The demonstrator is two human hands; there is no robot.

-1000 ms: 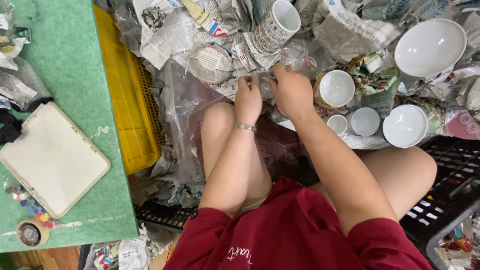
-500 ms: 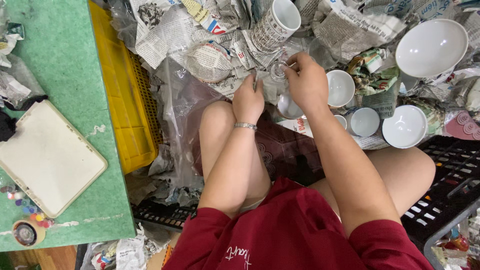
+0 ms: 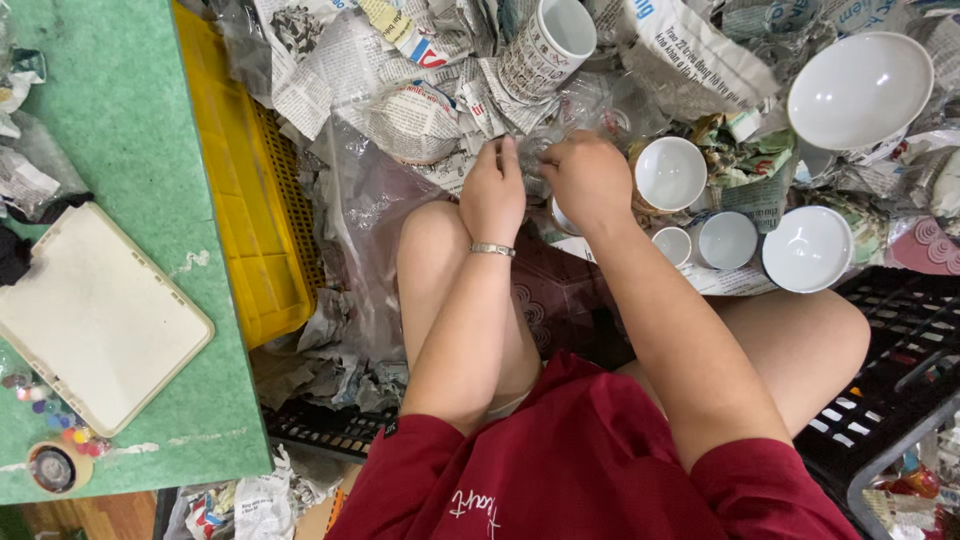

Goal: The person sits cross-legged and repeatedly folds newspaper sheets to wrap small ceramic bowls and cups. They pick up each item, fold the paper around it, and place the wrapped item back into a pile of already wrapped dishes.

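While both hands worked close together over a crumpled clear plastic bag (image 3: 560, 120) lying among sheets of newspaper (image 3: 400, 100) just beyond the knees, the main danger looked to be the crowd of white crockery packed tight around them. A small cup (image 3: 670, 172) sat just right of the right hand (image 3: 590, 180), with a tiny cup (image 3: 672, 244), a low dish (image 3: 727, 240) and a small bowl (image 3: 806, 248) near the right forearm, and a large bowl (image 3: 860, 90) farther right; a careless sweep of that arm could well have knocked one against another and chipped it. A printed mug (image 3: 548, 45) lay tilted on the paper just beyond the hands, and a tug on the plastic or paper beneath it might have set it rolling. The plastic itself was thin and slippery, so it could tear or slide out of the fingers. The left hand (image 3: 492, 195), a bracelet at its wrist, had its fingers curled down onto the plastic, pinching at it. The right hand was closed in a loose fist on the same bunch of plastic; whether anything lay inside the wrap could not be told. A yellow crate (image 3: 245, 200) stood to the left beside a green table (image 3: 120, 120) with a white tray (image 3: 95, 315).
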